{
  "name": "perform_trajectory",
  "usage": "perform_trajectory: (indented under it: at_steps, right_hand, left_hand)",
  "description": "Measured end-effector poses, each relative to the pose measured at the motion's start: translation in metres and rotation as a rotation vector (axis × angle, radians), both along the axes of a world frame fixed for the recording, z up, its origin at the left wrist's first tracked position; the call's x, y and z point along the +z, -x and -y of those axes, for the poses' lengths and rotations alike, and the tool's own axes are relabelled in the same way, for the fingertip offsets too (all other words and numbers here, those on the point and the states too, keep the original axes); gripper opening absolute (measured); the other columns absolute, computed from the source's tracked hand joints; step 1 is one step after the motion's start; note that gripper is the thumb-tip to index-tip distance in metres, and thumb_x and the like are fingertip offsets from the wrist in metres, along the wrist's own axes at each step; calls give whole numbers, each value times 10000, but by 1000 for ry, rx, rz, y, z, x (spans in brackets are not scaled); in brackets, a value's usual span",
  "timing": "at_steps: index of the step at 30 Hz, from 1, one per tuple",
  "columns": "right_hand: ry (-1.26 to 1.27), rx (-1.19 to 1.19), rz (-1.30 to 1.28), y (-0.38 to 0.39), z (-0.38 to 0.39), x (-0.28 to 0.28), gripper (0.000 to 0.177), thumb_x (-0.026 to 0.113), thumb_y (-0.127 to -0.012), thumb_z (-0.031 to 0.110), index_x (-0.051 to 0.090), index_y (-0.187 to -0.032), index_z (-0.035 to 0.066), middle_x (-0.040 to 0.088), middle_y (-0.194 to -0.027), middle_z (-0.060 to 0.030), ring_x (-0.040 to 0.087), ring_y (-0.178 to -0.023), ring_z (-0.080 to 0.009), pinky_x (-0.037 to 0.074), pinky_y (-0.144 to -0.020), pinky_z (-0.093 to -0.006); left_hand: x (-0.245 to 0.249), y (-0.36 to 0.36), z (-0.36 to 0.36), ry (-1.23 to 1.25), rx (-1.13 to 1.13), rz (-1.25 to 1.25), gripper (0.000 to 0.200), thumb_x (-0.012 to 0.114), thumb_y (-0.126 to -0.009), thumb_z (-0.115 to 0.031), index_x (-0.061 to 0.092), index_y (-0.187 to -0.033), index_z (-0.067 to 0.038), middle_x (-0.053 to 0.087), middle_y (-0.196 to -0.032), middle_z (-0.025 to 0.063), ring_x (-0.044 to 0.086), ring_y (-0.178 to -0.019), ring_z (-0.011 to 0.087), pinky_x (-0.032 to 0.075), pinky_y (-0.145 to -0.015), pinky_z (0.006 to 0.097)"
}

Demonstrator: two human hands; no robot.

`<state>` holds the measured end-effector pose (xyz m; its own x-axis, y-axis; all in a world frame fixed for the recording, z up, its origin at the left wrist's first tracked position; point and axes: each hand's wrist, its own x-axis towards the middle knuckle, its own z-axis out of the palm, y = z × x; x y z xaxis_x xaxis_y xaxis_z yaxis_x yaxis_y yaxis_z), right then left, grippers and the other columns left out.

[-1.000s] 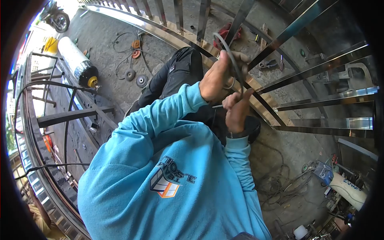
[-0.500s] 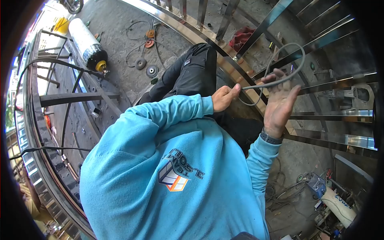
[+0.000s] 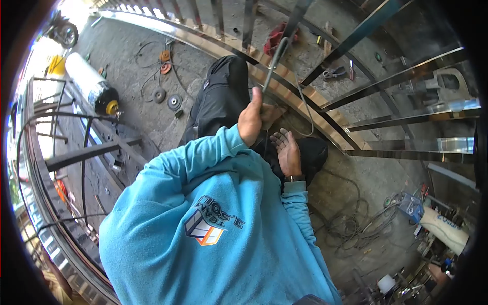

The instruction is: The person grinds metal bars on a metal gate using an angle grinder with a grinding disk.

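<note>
My left hand (image 3: 251,118) is closed around a grey cable (image 3: 275,63), its thumb pointing up along it. From that grip the cable rises, bends over near the metal railing, and droops back down in a loop on the right. Below and right of it, my right hand (image 3: 290,155) is open, palm turned up with fingers slightly curled, and nothing shows in it. A dark watch (image 3: 294,178) circles that wrist. Both hands are in front of my knees, beside the shiny metal railing (image 3: 325,114), whose bars fan out to the right.
A white and black gas cylinder (image 3: 91,84) lies at upper left beside a dark metal frame (image 3: 86,152). Grinding discs (image 3: 174,102) and thin cords are on the floor. A red cloth (image 3: 274,39) and pliers (image 3: 333,73) lie beyond the railing. Tangled cables (image 3: 351,223) lead toward a blue machine (image 3: 409,207).
Both hands have moved left, closer to my body. The cable loop has swung from the right to upright above my left hand, and my right hand has dropped away from it.
</note>
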<state>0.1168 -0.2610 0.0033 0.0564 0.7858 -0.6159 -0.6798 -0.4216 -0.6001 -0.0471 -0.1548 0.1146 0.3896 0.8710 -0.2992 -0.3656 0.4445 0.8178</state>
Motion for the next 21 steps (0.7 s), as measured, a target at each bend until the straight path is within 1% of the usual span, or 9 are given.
perform_trajectory:
  at_steps: [2,4,8,13,15,16,18,19,21]
  right_hand:
    - [16,0,5,-2,-4,-1,514,502,-1082,386,475,-1388,-26,582,-1228,-165,596,-1140,-286,459,-1036,-400]
    - [44,6,10,-4,-6,1,528,509,-1078,392,468,-1395,-27,576,-1239,-167,602,-1142,-291,460,-1034,-402]
    - [97,63,66,-13,-17,3,562,522,-1065,420,457,-1407,-21,578,-1266,-180,631,-1112,-299,498,-986,-428]
    - [29,42,216,-16,-26,-16,557,528,-1058,435,460,-1386,-10,598,-1251,-201,642,-1100,-303,524,-962,-468]
    - [77,-65,-116,-7,-26,-19,570,546,-1042,452,464,-1373,-4,602,-1240,-214,637,-1110,-330,515,-997,-496]
    - [75,-89,-123,1,-28,-23,570,546,-1042,452,464,-1373,-4,602,-1240,-214,637,-1110,-330,515,-997,-495]
    - [176,-182,-380,22,-34,-33,735,601,-999,469,331,-1470,-27,557,-1281,-245,633,-1108,-383,517,-1015,-553]
    - [162,-141,-413,30,-38,-51,835,610,-972,519,268,-1502,-27,542,-1299,-273,611,-1156,-421,487,-1059,-591]
    - [192,-181,-474,46,-56,-45,830,603,-974,523,265,-1507,-17,529,-1319,-281,604,-1171,-430,487,-1052,-608]
  left_hand:
    - [-10,-2,-7,78,136,-23,780,138,-993,-795,238,-536,-172,228,-531,-21,217,-495,162,181,-517,333]
    - [16,1,-26,38,119,104,768,161,-998,-788,231,-542,-175,218,-525,-18,229,-484,177,202,-513,338]
    - [-16,0,-79,16,166,173,747,167,-1006,-778,232,-569,-176,215,-541,-16,226,-495,174,217,-525,336]
    - [-2,-2,-102,-90,178,266,754,165,-991,-800,232,-577,-174,198,-553,-20,207,-534,170,215,-550,343]
    - [9,0,-92,-133,56,314,772,156,-976,-820,240,-568,-169,204,-544,-20,206,-538,169,222,-566,339]
    - [12,2,-84,-130,32,309,772,156,-976,-820,240,-568,-169,204,-544,-20,206,-538,169,222,-566,339]
    - [19,6,-67,-120,-26,296,786,153,-970,-827,249,-555,-166,218,-534,-22,209,-537,170,219,-566,334]
    - [26,6,-56,-110,-25,291,794,146,-969,-827,255,-544,-165,230,-516,-20,209,-522,169,212,-557,335]
    - [36,16,-39,-121,-85,277,797,145,-968,-828,252,-537,-166,234,-506,-17,204,-511,169,207,-549,338]
